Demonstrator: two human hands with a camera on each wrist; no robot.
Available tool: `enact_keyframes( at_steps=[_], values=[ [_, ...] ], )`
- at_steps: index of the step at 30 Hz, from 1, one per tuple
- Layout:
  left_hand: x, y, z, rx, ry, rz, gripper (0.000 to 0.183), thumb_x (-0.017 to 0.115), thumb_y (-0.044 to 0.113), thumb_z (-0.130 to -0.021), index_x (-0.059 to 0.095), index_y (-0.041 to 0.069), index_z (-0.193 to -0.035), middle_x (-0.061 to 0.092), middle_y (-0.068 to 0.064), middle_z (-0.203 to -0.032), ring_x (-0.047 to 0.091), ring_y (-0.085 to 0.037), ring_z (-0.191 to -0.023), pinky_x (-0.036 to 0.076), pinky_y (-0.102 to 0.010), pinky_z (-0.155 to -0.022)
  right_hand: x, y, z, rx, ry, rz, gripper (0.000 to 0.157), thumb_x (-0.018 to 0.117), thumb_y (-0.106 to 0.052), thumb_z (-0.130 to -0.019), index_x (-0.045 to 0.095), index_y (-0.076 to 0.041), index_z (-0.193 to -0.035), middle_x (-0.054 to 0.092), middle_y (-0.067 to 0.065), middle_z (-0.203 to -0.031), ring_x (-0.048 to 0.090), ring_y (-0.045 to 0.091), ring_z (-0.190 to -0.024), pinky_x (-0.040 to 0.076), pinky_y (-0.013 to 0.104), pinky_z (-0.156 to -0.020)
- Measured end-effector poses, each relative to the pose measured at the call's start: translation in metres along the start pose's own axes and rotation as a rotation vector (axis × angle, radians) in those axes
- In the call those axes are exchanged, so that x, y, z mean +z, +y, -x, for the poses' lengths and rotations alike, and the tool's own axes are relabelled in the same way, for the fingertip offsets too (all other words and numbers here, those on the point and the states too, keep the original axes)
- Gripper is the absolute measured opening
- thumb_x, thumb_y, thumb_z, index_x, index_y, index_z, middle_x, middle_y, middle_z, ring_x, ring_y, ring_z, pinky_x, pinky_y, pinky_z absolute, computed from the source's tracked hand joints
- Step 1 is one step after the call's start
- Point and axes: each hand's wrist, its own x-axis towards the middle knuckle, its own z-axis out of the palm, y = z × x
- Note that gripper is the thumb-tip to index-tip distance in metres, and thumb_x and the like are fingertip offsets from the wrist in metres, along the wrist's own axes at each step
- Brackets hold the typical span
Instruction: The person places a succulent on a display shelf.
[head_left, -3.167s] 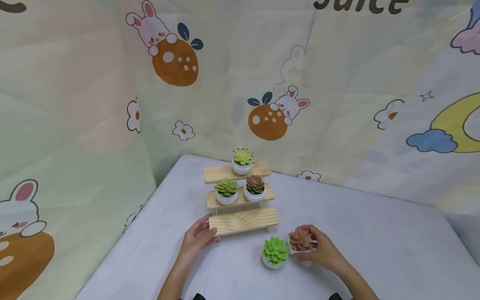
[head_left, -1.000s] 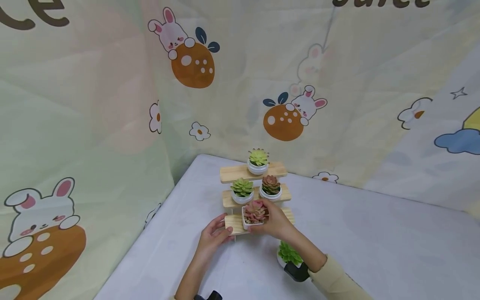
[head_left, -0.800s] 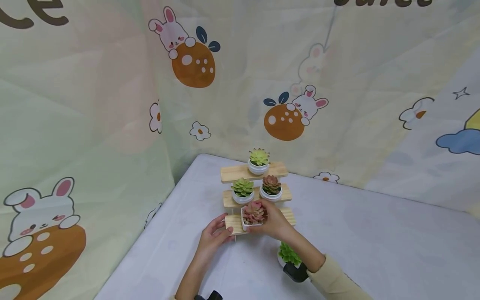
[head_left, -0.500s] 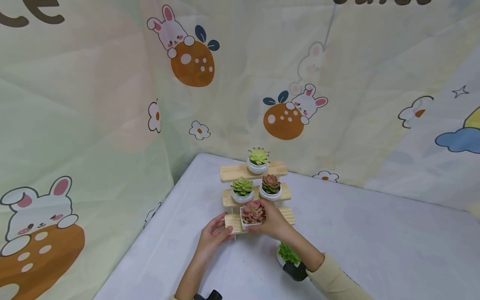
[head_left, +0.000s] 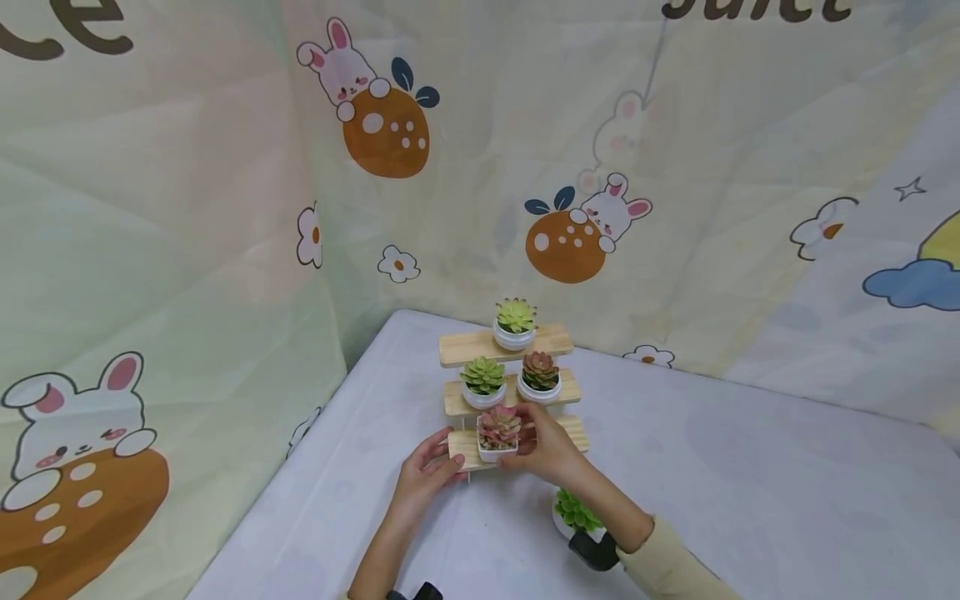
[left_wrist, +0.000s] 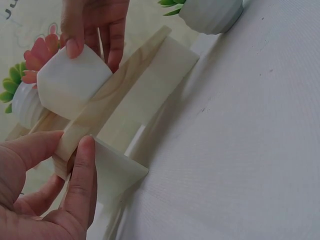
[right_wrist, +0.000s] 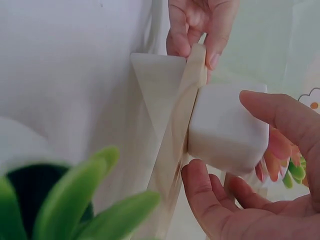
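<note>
A three-tier wooden plant stand (head_left: 467, 450) with pale translucent supports stands on the white-covered table. My left hand (head_left: 426, 472) grips the left end of its bottom shelf; the left wrist view shows thumb and fingers (left_wrist: 80, 185) on either side of the board. On that shelf sits a pink succulent in a white square pot (head_left: 497, 454), left of the middle. My right hand (head_left: 546, 446) is around the pot's right side, thumb (right_wrist: 265, 106) against its wall and the other fingers curled behind. In the right wrist view the pot's base is against the board.
Two succulents, green (head_left: 482, 377) and reddish-brown (head_left: 539, 372), stand in round white pots on the middle shelf. A light green one (head_left: 514, 317) tops the stand. A bright green potted succulent (head_left: 573, 508) on the table is partly hidden under my right forearm.
Since 3.2 s ago, the pink succulent went from the table onto the bottom shelf in my right hand. Over the last second it shifted slightly left and turned. My left hand stayed on the stand.
</note>
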Motion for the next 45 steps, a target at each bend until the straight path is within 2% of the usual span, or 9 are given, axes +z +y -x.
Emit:
enact_keyframes(
  at_steps=[5, 11, 16, 24, 27, 34, 38, 42, 45],
  values=[
    [0.000, -0.001, -0.001, -0.003, 0.005, -0.002, 0.061, 0.066, 0.005, -0.092, 0.037, -0.007, -0.145, 0.050, -0.023, -0.125, 0.065, -0.015, -0.093, 0.060, -0.031, -0.082, -0.010, 0.004, 0.004, 0.040, 0.002, -0.021, 0.067, 0.085, -0.001, -0.070, 0.051, 0.004, -0.128, 0.057, 0.017, -0.116, 0.058, 0.028, -0.096, 0.058, 0.037, -0.080],
    [0.002, -0.001, -0.001, -0.008, 0.019, 0.002, 0.061, 0.067, 0.005, -0.091, 0.039, -0.006, -0.144, 0.050, -0.023, -0.125, 0.064, -0.015, -0.092, 0.061, -0.030, -0.081, -0.024, 0.011, 0.013, 0.015, -0.001, -0.015, 0.062, 0.084, -0.006, -0.073, 0.053, 0.005, -0.126, 0.056, 0.020, -0.122, 0.057, 0.031, -0.099, 0.057, 0.039, -0.084],
    [0.002, 0.000, 0.002, 0.010, 0.018, 0.000, 0.060, 0.066, 0.003, -0.091, 0.038, -0.007, -0.144, 0.050, -0.024, -0.124, 0.064, -0.015, -0.091, 0.061, -0.029, -0.081, -0.031, 0.016, 0.024, 0.037, 0.022, -0.024, 0.058, 0.083, -0.007, -0.076, 0.054, 0.005, -0.125, 0.056, 0.021, -0.123, 0.057, 0.031, -0.102, 0.056, 0.044, -0.089],
    [0.003, 0.001, 0.003, -0.006, 0.027, -0.006, 0.059, 0.066, 0.003, -0.091, 0.039, -0.006, -0.144, 0.050, -0.024, -0.125, 0.064, -0.017, -0.093, 0.061, -0.030, -0.081, -0.042, 0.025, 0.045, 0.073, 0.010, 0.039, 0.065, 0.086, -0.019, -0.074, 0.055, -0.002, -0.129, 0.056, 0.015, -0.128, 0.054, 0.034, -0.110, 0.051, 0.050, -0.090],
    [0.002, 0.000, 0.002, 0.001, 0.026, 0.001, 0.059, 0.065, 0.002, -0.091, 0.039, -0.006, -0.144, 0.050, -0.024, -0.124, 0.064, -0.016, -0.092, 0.061, -0.029, -0.081, -0.045, 0.028, 0.052, 0.074, -0.006, 0.028, 0.066, 0.086, -0.018, -0.074, 0.055, -0.002, -0.129, 0.055, 0.017, -0.128, 0.053, 0.036, -0.111, 0.051, 0.048, -0.090],
    [0.000, -0.003, 0.000, 0.012, 0.008, 0.007, 0.061, 0.067, 0.002, -0.090, 0.038, -0.007, -0.143, 0.049, -0.025, -0.124, 0.064, -0.015, -0.092, 0.060, -0.029, -0.081, -0.044, 0.039, 0.060, 0.110, -0.010, 0.019, 0.066, 0.086, -0.022, -0.074, 0.055, -0.002, -0.129, 0.055, 0.017, -0.128, 0.054, 0.033, -0.110, 0.049, 0.037, -0.087],
    [-0.001, -0.003, -0.001, -0.004, 0.013, 0.016, 0.061, 0.067, 0.002, -0.089, 0.040, -0.005, -0.143, 0.050, -0.024, -0.124, 0.064, -0.017, -0.093, 0.060, -0.030, -0.082, -0.043, 0.046, 0.065, 0.155, 0.005, 0.012, 0.066, 0.086, -0.022, -0.074, 0.055, -0.003, -0.129, 0.056, 0.016, -0.129, 0.054, 0.029, -0.109, 0.050, 0.038, -0.084],
    [0.000, -0.004, -0.001, -0.007, 0.018, 0.004, 0.061, 0.067, 0.003, -0.090, 0.040, -0.006, -0.143, 0.050, -0.024, -0.123, 0.064, -0.017, -0.092, 0.060, -0.030, -0.081, -0.043, 0.057, 0.072, 0.183, 0.012, 0.001, 0.071, 0.088, -0.024, -0.072, 0.054, -0.003, -0.130, 0.056, 0.016, -0.130, 0.055, 0.028, -0.109, 0.051, 0.037, -0.081],
    [0.000, -0.003, -0.003, -0.008, 0.017, 0.001, 0.061, 0.068, 0.004, -0.090, 0.040, -0.005, -0.143, 0.050, -0.024, -0.123, 0.065, -0.017, -0.092, 0.060, -0.029, -0.081, -0.044, 0.068, 0.077, 0.173, -0.004, -0.042, 0.078, 0.089, -0.020, -0.069, 0.050, -0.001, -0.133, 0.053, 0.019, -0.132, 0.055, 0.029, -0.109, 0.053, 0.034, -0.080]
  ],
)
